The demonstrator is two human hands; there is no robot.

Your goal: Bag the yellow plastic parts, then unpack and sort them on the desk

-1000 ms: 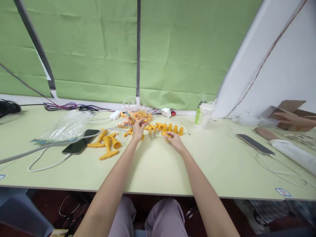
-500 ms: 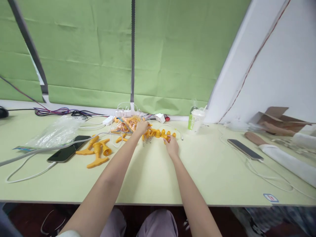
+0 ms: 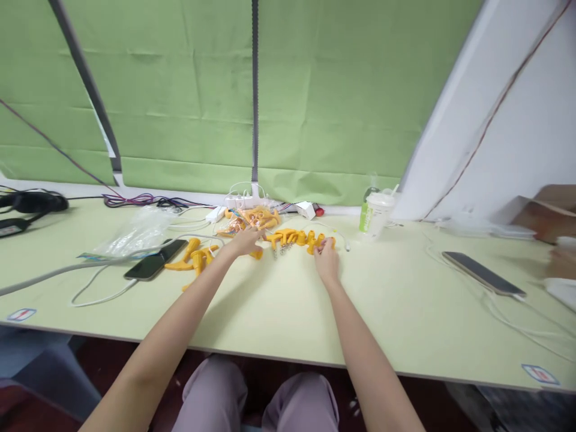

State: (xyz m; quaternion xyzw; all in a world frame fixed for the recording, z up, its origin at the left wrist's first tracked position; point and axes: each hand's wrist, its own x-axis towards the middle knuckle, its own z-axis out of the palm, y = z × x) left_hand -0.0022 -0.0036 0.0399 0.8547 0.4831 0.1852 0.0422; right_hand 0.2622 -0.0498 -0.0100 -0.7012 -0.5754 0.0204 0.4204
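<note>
My left hand [image 3: 245, 242] hovers with its fingers stretched apart over a yellow plastic part [image 3: 256, 254], in front of a clear bag of yellow parts [image 3: 254, 219]. It holds nothing that I can see. My right hand [image 3: 326, 261] has its fingers closed around a small yellow cone-shaped piece [image 3: 311, 246] at the right end of a row of such pieces. Yellow T-shaped handles [image 3: 284, 234] lie between the hands, with small metal screws [image 3: 282, 249] in front. More yellow T-handles [image 3: 197, 259] lie left, partly hidden by my left forearm.
A black phone [image 3: 155, 261] on a cable and a crumpled clear bag [image 3: 137, 233] lie left. A lidded cup [image 3: 378, 215] and a green-labelled bottle [image 3: 365, 213] stand at the back right. Another phone [image 3: 482, 273] lies right, near a person's blurred hand [image 3: 562, 264].
The view has swung left. My left hand has moved left, away from the yellow handles, and its fingers have spread. My right hand stays at the yellow cone pieces.
</note>
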